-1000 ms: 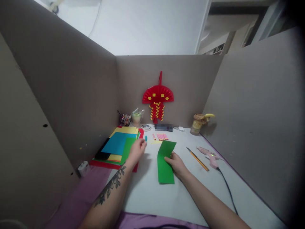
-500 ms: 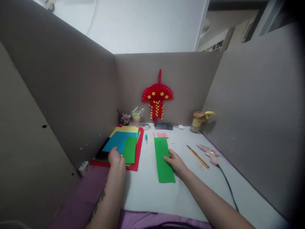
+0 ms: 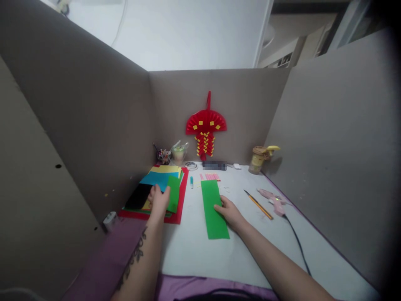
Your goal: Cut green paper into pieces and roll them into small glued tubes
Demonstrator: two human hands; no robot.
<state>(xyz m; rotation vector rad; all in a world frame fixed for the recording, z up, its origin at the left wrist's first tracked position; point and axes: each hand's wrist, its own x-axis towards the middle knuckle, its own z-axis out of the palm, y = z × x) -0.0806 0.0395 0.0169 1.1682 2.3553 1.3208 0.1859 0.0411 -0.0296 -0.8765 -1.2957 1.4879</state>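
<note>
A long green paper strip [image 3: 213, 211] lies at a slight slant over the white tabletop. My right hand [image 3: 230, 212] pinches its right edge, thumb on top and fingers behind. On the left is a stack of coloured paper, with a red sheet [image 3: 179, 211] at the bottom. Over this stack, my left hand [image 3: 159, 199] is closed at the near edge of a blue sheet [image 3: 161, 179] and beside a smaller green piece [image 3: 174, 194]. Its fingertips are partly hidden. A flat black piece [image 3: 137, 196] shows left of that hand.
Beyond the strip lie pink paper strips [image 3: 213, 177] and a teal glue-stick-like tube [image 3: 191, 182]. To the right are a pencil [image 3: 258, 204] and a pink glue gun [image 3: 277, 205] with a black cord. A red paper fan decoration [image 3: 206, 125] hangs on the back panel.
My left hand has shifted slightly right and away from me. The blue sheet and small green piece moved with it, uncovering more of the black piece. My right hand keeps the strip nearly still.
</note>
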